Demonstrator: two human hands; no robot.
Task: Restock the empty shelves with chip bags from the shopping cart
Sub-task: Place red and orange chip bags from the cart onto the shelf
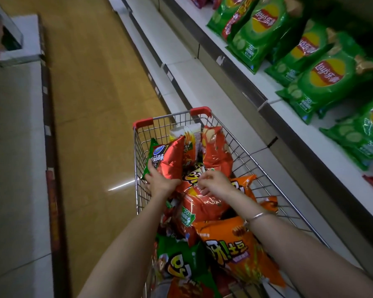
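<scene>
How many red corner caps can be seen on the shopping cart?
2 caps on the cart: one at its far left corner, one at its far right. Near corners are out of view.

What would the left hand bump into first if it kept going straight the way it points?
The shiny red chip bag: the left hand points forward into the shopping cart and seems to grip that bag's lower end. Past it likely comes the cart's wire front, though depth is unclear.

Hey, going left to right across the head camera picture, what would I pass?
First the left shelf unit → wooden floor → shopping cart, where the left hand grips a red chip bag → bare white shelves → green chip bags on the upper shelf.
</scene>
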